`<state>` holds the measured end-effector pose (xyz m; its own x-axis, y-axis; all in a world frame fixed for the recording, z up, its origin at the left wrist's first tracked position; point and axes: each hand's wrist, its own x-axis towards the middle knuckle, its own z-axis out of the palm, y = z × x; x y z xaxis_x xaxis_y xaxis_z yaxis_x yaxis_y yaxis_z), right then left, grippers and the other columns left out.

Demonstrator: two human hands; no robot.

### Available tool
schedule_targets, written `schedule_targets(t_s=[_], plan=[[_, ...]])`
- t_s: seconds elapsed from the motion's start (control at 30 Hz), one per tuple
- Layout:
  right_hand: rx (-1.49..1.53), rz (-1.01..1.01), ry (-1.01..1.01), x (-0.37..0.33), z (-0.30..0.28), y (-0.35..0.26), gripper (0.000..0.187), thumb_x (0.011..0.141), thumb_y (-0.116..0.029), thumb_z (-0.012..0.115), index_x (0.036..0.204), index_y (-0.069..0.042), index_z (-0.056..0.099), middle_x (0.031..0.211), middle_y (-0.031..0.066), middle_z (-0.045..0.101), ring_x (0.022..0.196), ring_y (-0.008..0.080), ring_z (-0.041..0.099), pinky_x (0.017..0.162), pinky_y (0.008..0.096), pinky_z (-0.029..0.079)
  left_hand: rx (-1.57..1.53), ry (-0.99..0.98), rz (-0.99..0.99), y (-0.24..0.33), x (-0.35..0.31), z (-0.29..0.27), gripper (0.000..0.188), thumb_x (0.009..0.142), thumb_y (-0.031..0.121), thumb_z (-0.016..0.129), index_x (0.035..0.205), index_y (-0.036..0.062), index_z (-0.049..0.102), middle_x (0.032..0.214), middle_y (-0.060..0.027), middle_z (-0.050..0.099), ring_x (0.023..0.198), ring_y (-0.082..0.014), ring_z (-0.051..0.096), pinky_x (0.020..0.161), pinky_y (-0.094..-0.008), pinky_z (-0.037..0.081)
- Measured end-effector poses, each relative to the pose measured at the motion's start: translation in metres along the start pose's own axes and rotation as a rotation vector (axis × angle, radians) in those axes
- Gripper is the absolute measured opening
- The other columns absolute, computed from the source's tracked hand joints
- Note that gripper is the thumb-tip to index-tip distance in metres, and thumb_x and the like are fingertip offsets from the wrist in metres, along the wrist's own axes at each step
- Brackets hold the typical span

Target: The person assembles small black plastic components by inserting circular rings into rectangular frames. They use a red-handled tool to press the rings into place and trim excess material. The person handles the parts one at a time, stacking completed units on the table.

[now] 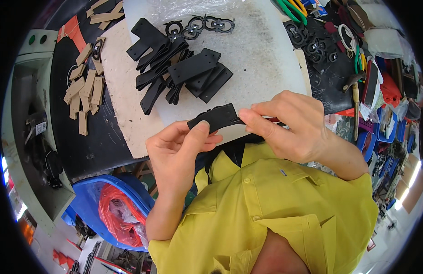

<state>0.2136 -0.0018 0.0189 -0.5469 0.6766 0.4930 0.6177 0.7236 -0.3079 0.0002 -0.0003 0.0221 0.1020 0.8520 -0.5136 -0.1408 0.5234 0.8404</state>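
Note:
My left hand (177, 148) pinches the near end of a flat black strap piece (214, 117), thumb on top. My right hand (286, 125) grips the strap's other end, with a thin red-handled tool partly hidden in its fingers. Both hands hold the piece above the near edge of a white cutting board (261, 59). A pile of similar black strap pieces (179, 73) lies on the board beyond. Black metal buckles (200, 25) sit in a row at the board's far side.
Tan leather pieces (86, 89) lie on a black mat at left. More buckles (312, 43), green-handled pliers (291, 9) and tools crowd the right. A blue bin (95, 189) with a red bag stands lower left beside a grey-green machine (26, 118).

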Motion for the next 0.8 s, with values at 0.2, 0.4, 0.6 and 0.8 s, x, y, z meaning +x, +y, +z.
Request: schedule_targets(t_s=[0.2,0.4,0.6,0.8], plan=[[0.390,0.543,-0.236,0.004,-0.009,-0.005,0.014,0.073,-0.013,0.069,0.084,-0.004,0.066,0.075,0.0054,0.059,0.052,0.0152,0.051,0.043,0.0249,0.041,0.326,0.073,0.438,-0.017,-0.011,0.009,0.016,0.084,0.000,0.061,0.094,-0.0122,0.061,0.080,-0.0148,0.066,0.071,-0.0177,0.067,0.065,-0.0249,0.054],[0.339,0.459,0.033,0.012,-0.008,0.002,0.015,0.077,-0.001,0.067,0.092,0.000,0.067,0.081,0.0078,0.059,0.057,0.0110,0.055,0.045,0.0225,0.042,-0.073,0.085,0.058,-0.012,0.001,0.009,0.026,0.091,0.012,0.056,0.104,-0.0099,0.060,0.093,-0.0156,0.066,0.084,-0.0201,0.066,0.076,-0.0261,0.053],[0.022,0.007,0.182,0.009,0.017,-0.009,0.030,0.063,-0.005,0.065,0.091,0.006,0.063,0.080,0.0098,0.058,0.059,0.0188,0.054,0.047,0.0260,0.045,-0.431,-0.099,-0.031,-0.012,0.001,0.013,0.028,0.096,0.017,0.047,0.108,-0.0068,0.058,0.103,-0.0176,0.063,0.092,-0.0227,0.065,0.081,-0.0304,0.054],[-0.015,-0.048,0.186,0.008,0.020,-0.009,0.032,0.059,-0.003,0.064,0.089,0.006,0.063,0.078,0.0098,0.058,0.058,0.0182,0.054,0.046,0.0259,0.045,-0.479,-0.238,-0.027,-0.012,-0.003,0.011,0.030,0.097,0.017,0.043,0.110,-0.0063,0.056,0.109,-0.0200,0.061,0.094,-0.0233,0.065,0.083,-0.0317,0.054]])
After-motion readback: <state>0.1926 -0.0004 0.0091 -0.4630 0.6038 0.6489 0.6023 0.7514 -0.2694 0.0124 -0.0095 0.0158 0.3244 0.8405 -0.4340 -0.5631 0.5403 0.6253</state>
